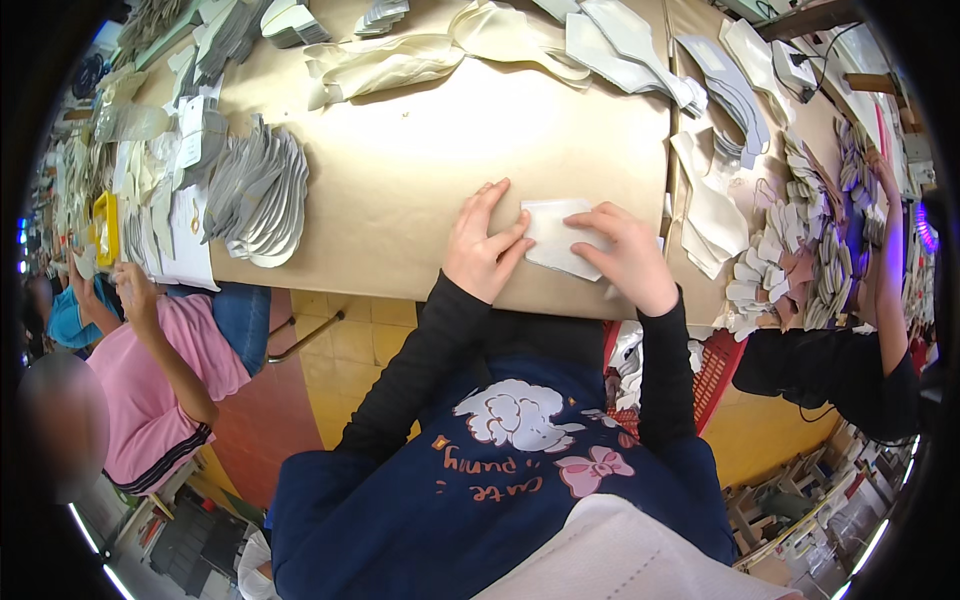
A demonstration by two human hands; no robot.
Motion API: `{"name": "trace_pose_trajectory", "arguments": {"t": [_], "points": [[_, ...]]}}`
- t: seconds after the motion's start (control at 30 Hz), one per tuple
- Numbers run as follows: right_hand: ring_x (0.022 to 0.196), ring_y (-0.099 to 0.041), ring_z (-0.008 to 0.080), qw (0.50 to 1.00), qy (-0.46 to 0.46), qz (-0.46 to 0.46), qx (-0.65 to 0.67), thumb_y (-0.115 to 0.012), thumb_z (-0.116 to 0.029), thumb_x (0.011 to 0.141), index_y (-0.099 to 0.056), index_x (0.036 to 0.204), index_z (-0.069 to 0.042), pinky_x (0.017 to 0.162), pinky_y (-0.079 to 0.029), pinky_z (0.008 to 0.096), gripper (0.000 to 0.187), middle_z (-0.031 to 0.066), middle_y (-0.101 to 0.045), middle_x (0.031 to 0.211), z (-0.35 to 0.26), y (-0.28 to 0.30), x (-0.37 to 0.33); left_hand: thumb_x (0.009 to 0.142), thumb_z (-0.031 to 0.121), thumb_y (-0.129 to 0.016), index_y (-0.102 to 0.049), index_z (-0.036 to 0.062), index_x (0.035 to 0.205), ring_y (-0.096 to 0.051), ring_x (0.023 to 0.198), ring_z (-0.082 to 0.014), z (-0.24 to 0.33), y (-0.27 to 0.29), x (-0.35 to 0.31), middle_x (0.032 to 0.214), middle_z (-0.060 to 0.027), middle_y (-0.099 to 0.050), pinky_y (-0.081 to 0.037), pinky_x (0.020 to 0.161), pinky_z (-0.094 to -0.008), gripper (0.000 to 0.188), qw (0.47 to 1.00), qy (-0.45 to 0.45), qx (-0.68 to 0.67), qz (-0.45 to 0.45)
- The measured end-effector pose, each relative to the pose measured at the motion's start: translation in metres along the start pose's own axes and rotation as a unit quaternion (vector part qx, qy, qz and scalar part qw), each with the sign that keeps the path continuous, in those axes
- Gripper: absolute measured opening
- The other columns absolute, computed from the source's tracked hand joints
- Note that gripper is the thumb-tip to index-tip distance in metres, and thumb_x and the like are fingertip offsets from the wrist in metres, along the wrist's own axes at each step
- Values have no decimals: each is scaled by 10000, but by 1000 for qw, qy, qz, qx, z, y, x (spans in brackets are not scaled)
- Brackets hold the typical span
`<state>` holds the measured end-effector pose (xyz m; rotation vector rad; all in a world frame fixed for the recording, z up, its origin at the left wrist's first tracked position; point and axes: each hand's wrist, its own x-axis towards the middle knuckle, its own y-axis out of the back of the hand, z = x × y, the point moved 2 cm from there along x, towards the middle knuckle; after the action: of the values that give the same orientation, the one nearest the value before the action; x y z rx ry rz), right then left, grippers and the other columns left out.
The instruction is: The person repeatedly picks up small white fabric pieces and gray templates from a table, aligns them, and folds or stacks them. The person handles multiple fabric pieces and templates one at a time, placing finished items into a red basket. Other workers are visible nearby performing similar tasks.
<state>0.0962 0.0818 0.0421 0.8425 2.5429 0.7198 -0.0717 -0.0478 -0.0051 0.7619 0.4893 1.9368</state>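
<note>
A flat, off-white cut piece point(560, 238) with slanted sides lies on the brown-covered table, close to its near edge. My left hand point(484, 245) rests at its left side, fingers spread, thumb and a fingertip at the piece's edge. On the right part of the piece, my right hand point(630, 255) has its fingertips set down, with thumb and forefinger apart. Neither hand is closed around the piece. What material it is made of, I cannot tell. A small pale scrap point(612, 292) shows under my right hand.
Fanned grey pieces point(262, 195) stand to the left. Cream pieces point(400, 62) and white pieces point(620, 50) lie along the back. More white pieces point(708, 210) are at right. A red basket point(722, 365) stands below the table. Co-workers' arms point(170, 350) show on both sides.
</note>
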Motion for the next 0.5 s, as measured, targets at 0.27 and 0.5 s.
{"name": "trace_pose_trajectory", "arguments": {"t": [0.27, 0.5], "points": [[807, -659, 177, 990, -111, -85, 8, -694, -7, 815, -745, 1041, -29, 776, -532, 294, 233, 84, -681, 931, 23, 45, -11, 747, 116, -819, -746, 43, 1115, -433, 1362, -431, -2, 4, 6, 1477, -211, -471, -382, 1112, -467, 382, 998, 23, -3, -60], [861, -696, 274, 995, -75, -59, -12, -647, -78, 840, -763, 1026, -82, 807, -545, 351, 219, 119, -716, 957, 33, 48, -18, 791, 52, -711, -719, 50, 1086, -519, 1273, -340, 27, -21, 3, 1352, -127, -582, -417, 1053, -489, 295, 996, -35, 67, -53]]}}
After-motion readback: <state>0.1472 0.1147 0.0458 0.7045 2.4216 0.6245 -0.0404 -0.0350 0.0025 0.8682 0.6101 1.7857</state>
